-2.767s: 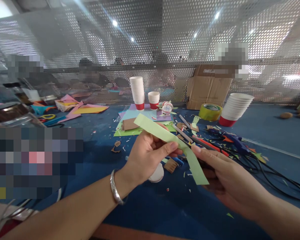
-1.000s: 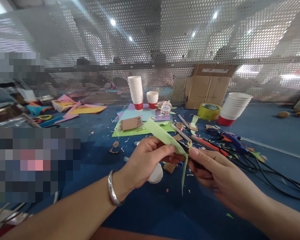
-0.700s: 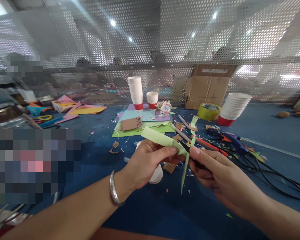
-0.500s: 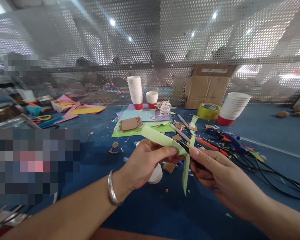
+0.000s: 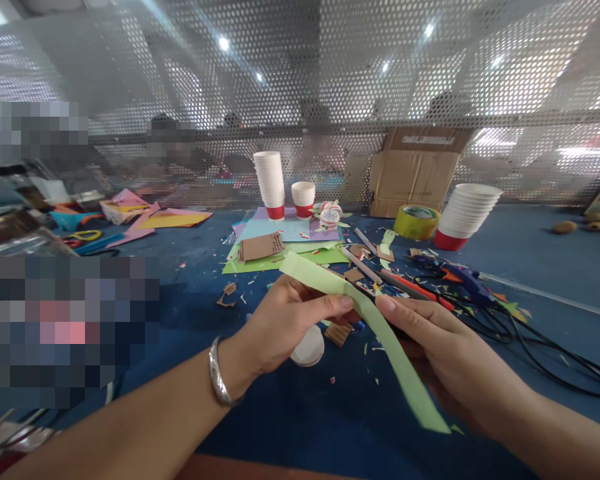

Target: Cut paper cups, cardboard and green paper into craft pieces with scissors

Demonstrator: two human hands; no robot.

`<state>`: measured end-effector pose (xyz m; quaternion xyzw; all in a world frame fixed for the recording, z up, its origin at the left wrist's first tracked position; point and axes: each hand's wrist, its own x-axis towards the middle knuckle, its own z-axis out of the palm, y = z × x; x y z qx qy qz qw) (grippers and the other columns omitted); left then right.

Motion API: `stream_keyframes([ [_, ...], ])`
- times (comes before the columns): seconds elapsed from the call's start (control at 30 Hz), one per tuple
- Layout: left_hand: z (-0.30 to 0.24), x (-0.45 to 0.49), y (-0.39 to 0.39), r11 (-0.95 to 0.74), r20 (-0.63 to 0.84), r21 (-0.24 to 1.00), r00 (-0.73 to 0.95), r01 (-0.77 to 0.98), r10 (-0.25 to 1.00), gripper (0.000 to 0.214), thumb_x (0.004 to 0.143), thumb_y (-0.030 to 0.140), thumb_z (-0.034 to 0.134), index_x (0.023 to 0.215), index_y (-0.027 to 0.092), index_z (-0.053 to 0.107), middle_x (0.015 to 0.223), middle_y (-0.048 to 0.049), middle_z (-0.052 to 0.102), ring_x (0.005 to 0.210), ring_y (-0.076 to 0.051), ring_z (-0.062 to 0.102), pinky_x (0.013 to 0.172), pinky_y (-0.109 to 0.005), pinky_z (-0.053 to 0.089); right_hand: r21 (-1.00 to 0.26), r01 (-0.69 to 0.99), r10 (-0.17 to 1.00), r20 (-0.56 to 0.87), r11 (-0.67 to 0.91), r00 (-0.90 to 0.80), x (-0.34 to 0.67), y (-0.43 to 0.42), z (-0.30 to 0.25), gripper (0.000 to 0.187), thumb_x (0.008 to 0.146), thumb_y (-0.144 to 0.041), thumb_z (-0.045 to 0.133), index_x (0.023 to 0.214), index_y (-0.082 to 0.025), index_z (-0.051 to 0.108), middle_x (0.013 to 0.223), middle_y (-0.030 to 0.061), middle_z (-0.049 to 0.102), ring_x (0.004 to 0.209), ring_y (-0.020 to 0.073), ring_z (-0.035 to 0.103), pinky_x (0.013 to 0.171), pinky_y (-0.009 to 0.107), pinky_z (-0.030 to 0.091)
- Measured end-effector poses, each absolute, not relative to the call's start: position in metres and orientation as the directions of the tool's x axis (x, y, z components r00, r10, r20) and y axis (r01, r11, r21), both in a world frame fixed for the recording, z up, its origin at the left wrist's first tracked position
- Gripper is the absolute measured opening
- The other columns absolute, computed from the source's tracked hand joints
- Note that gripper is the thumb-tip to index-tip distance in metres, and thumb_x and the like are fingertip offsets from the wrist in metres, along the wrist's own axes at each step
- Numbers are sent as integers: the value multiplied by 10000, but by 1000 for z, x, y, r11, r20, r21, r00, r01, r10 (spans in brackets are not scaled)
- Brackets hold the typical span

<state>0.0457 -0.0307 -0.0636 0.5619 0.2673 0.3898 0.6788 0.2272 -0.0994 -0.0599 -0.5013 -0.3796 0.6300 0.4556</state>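
A long light-green paper strip (image 5: pixel 400 363) is pinched between the thumb and fingers of my left hand (image 5: pixel 293 320). Its short end points up and left, while the longer end curves down to the right past my right hand (image 5: pixel 430 340). My right hand is closed around dark scissors (image 5: pixel 363 288), mostly hidden by the fingers. Their narrow dark blade lies against the strip's upper edge, between both thumbs. Beneath my left hand, a round white disc (image 5: pixel 309 348) and a corrugated cardboard piece (image 5: pixel 338 335) lie on the blue table (image 5: pixel 290 427).
Paper cup stacks (image 5: pixel 269 180) (image 5: pixel 469 213), yellow tape (image 5: pixel 417 223) and a cardboard box (image 5: pixel 410 177) stand behind. A blue glue gun (image 5: pixel 465 280) with black cables lies right. Green sheets (image 5: pixel 245 265), corrugated cardboard (image 5: pixel 261 247) and paper scraps lie ahead.
The strip's free end, earlier narrow and hanging straight down, now swings out broad to the lower right. The thin green piece standing above my right thumb is gone from there. Both hands barely moved.
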Motion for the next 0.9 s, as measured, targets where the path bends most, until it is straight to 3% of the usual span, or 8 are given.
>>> stream_keyframes([
  [0.17, -63, 43, -28, 18, 104, 979, 576, -201, 811, 91, 803, 183, 785, 891, 186, 767, 873, -18, 756, 814, -138, 692, 760, -229, 569, -903, -248, 937, -330, -350, -119, 228, -99, -61, 377, 761, -573, 774, 798, -199, 750, 535, 1, 609, 488, 145, 563, 505, 266, 460],
  [0.4, -57, 41, -28, 45, 23, 995, 636, -92, 771, 157, 834, 286, 756, 838, 129, 765, 789, -84, 744, 725, -203, 699, 696, -329, 586, -877, -282, 920, -352, -388, -171, 226, -100, -58, 359, 772, -557, 771, 810, -201, 749, 596, 9, 659, 515, 142, 598, 542, 270, 500],
  [0.63, -60, 44, -27, 43, 20, 996, 644, -83, 765, 179, 809, 287, 787, 872, 125, 748, 781, -64, 746, 713, -180, 706, 689, -299, 596, -907, -193, 927, -360, -375, -108, 227, -98, -61, 419, 782, -610, 743, 823, -194, 733, 517, -7, 603, 457, 125, 540, 464, 260, 436],
  [0.9, -59, 42, -27, 115, -56, 992, 644, -49, 763, 275, 754, 338, 837, 869, 106, 744, 794, -73, 749, 725, -198, 715, 695, -321, 603, -929, -158, 940, -316, -334, -125, 230, -98, -69, 430, 824, -611, 703, 902, -190, 731, 575, -11, 628, 481, 117, 542, 502, 276, 434],
])
